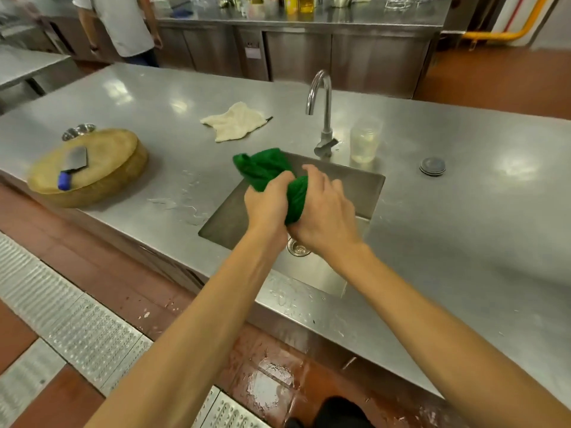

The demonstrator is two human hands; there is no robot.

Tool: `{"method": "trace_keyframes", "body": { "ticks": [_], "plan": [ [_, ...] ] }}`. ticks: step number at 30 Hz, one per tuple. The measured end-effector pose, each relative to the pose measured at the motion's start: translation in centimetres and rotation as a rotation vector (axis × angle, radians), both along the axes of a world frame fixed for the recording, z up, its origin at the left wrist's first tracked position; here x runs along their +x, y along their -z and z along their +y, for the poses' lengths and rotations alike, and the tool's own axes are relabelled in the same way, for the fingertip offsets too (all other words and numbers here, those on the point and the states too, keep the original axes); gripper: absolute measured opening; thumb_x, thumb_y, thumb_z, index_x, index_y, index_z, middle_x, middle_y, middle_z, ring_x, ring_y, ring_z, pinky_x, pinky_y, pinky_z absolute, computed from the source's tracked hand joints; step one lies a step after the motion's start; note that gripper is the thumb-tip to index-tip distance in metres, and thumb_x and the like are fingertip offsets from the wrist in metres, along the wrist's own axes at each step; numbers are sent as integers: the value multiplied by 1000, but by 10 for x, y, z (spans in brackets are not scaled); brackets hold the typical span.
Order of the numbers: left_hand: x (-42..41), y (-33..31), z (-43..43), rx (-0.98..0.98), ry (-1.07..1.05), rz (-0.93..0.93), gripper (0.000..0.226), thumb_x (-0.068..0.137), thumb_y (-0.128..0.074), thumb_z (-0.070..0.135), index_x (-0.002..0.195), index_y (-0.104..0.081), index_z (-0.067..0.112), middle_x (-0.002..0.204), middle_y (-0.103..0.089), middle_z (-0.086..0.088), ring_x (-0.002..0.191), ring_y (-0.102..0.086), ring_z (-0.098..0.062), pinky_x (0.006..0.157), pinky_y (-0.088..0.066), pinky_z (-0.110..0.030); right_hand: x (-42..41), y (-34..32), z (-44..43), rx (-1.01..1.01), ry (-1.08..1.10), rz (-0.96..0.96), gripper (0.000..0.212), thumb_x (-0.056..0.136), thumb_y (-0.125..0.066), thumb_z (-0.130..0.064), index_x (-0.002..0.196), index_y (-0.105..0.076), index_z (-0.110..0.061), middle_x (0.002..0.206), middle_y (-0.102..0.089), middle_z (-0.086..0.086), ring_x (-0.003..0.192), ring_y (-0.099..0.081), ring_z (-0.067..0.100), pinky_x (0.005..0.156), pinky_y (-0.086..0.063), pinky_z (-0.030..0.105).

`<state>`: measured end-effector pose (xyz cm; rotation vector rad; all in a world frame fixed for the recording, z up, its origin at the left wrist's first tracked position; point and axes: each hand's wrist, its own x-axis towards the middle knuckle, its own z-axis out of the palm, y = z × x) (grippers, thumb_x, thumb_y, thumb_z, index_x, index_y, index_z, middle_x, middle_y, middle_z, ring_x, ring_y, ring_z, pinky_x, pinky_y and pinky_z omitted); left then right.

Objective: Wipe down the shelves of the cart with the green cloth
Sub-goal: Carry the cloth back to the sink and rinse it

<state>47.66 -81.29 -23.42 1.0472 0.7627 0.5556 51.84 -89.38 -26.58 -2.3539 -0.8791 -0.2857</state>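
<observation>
The green cloth [265,171] is bunched and twisted above the steel sink [355,183]. My left hand [267,203] grips its middle, and my right hand [324,211] grips the end beside it, both fists closed around the fabric. The loose end of the cloth sticks up to the left of my hands. No cart is in view.
A curved tap [321,112] stands behind the sink, with a clear plastic cup [364,140] next to it. A white rag [234,120] lies on the steel counter [463,211]. A round wooden chopping block [92,168] holds a cleaver [74,165]. Water puddles lie left of the sink. A person [120,26] stands at the back left.
</observation>
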Motion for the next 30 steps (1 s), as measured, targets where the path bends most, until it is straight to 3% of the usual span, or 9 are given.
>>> {"method": "trace_keyframes", "body": {
  "ticks": [3, 5, 8, 11, 14, 19, 22, 27, 30],
  "plan": [
    [28, 1, 23, 182, 5, 5, 34, 68, -67, 9, 102, -68, 8, 94, -75, -10, 84, -74, -20, 73, -62, -36, 30, 3, 27, 44, 20, 191, 42, 65, -64, -42, 95, -48, -18, 76, -52, -8, 67, -50, 16, 48, -32, 24],
    [48, 2, 41, 260, 44, 15, 43, 64, -65, 12, 107, -66, 8, 102, -74, -14, 94, -72, -26, 85, -60, -46, 53, 2, 44, 1, -23, 228, 35, 64, -58, -48, 85, -51, -21, 68, -50, -11, 57, -45, 9, 44, -27, 21],
    [80, 2, 67, 328, 121, 3, 48, 65, -63, 12, 113, -64, 6, 105, -73, -16, 99, -71, -29, 89, -58, -51, 89, 1, 64, -48, -156, 231, 23, 61, -60, -46, 76, -59, -29, 66, -59, -9, 61, -56, 9, 47, -37, 22],
    [110, 2, 84, 473, 168, 44, 19, 64, -61, 8, 80, -68, 15, 75, -73, -3, 76, -72, -15, 72, -62, -39, 121, 1, 75, 116, -255, 457, 11, 55, -72, -29, 62, -66, -22, 57, -65, -7, 54, -62, 4, 45, -43, 16],
    [133, -2, 95, 636, 225, 65, 25, 68, -56, -2, 65, -62, 22, 56, -64, 9, 61, -67, -7, 56, -59, -29, 143, 6, 84, 304, -372, 690, 14, 51, -77, -11, 61, -68, -12, 63, -70, 4, 62, -69, 19, 53, -57, 35],
    [159, -2, 105, 725, 383, 65, 14, 71, -52, -15, 80, -62, -12, 74, -63, -26, 77, -66, -46, 63, -55, -59, 162, 16, 89, 523, -533, 968, 19, 51, -69, 5, 57, -60, -11, 58, -61, 2, 59, -60, 12, 52, -48, 25],
    [170, 2, 111, 720, 493, 84, 11, 74, -53, -18, 83, -59, -18, 74, -61, -28, 68, -63, -37, 60, -52, -56, 171, 28, 90, 562, -577, 1099, 20, 51, -67, 6, 58, -62, -12, 59, -61, 0, 60, -60, 11, 52, -47, 24],
    [177, 11, 125, 673, 613, 108, 23, 72, -54, -13, 60, -50, 8, 57, -50, -7, 54, -51, -15, 50, -42, -29, 176, 44, 95, 507, -587, 1279, 19, 41, -73, -13, 57, -66, -19, 60, -60, 0, 56, -59, 12, 51, -44, 25],
    [174, 16, 133, 610, 644, 108, 17, 67, -54, -10, 62, -50, 6, 58, -47, -7, 56, -49, -18, 52, -39, -29, 176, 47, 98, 446, -581, 1301, 12, 41, -73, -17, 49, -64, -21, 52, -57, -4, 48, -55, 11, 49, -38, 22]
  ]
}}
